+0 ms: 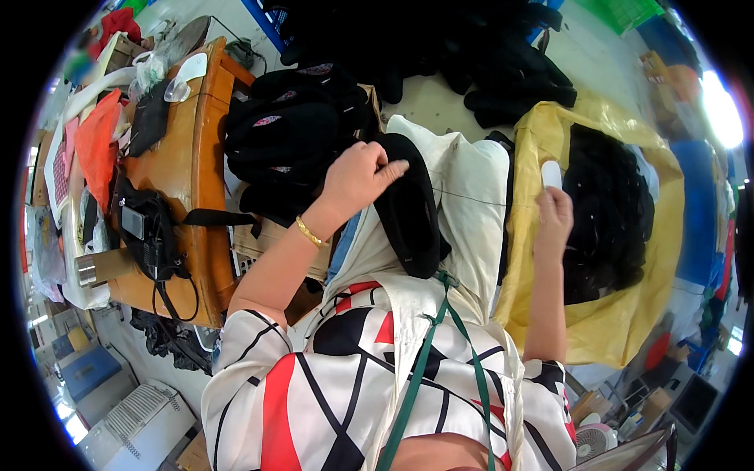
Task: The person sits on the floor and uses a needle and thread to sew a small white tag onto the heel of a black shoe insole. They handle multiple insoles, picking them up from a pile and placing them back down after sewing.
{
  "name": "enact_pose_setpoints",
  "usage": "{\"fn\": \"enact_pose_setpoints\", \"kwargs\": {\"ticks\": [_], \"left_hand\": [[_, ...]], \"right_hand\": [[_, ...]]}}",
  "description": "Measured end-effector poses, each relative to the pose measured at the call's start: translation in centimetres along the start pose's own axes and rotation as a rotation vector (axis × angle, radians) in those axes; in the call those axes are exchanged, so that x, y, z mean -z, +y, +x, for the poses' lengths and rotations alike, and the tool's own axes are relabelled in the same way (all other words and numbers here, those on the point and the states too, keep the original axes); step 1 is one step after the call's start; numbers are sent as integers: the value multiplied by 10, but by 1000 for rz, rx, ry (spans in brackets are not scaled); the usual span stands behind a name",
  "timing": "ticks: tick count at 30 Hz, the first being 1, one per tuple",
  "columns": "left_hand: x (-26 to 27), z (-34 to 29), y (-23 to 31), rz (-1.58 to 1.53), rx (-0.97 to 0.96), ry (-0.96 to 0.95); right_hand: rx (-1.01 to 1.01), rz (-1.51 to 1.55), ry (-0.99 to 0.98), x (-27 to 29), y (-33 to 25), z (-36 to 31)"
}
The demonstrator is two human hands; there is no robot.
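A black cloth shoe (410,212) lies on the pale apron (471,177) over my lap, its opening facing up. My left hand (363,179), with a gold bracelet at the wrist, is closed at the shoe's far left edge. The thumb lies across the black cloth, and the curled fingers partly hide their grip. To the right, my right hand (556,216) pinches a flat white strip with a rounded end (551,173). It hovers over the near side of a yellow sack (522,290). A thin dark line crosses the apron between the shoe and the sack.
Black shoes with patterned insoles (275,129) are stacked at my left. Black pieces (609,220) fill the yellow sack. More black items (518,74) heap up ahead by a blue crate. A wooden table (206,259) on the left bears a black bag (153,235) and a metal cup (98,268).
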State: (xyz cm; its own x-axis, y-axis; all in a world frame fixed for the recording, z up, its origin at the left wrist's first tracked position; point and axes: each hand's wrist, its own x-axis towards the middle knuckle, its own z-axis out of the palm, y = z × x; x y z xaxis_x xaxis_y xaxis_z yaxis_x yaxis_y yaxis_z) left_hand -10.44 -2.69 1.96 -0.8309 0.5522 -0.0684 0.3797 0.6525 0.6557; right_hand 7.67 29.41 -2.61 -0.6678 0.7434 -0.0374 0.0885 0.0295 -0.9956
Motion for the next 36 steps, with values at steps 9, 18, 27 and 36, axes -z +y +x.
{"fn": "enact_pose_setpoints", "kwargs": {"ticks": [9, 18, 27, 36], "left_hand": [[-21, -14, -10, -68, -96, 84], [-39, -28, -18, -118, -117, 289], [-25, -16, -22, -309, 3, 79], [-27, -9, -28, -888, 453, -160]], "right_hand": [[343, -335, -715, -164, -50, -23], [481, -505, -855, -177, -35, -24], [130, -599, -902, -177, -46, -25], [482, -810, -944, -146, -52, -21]]}}
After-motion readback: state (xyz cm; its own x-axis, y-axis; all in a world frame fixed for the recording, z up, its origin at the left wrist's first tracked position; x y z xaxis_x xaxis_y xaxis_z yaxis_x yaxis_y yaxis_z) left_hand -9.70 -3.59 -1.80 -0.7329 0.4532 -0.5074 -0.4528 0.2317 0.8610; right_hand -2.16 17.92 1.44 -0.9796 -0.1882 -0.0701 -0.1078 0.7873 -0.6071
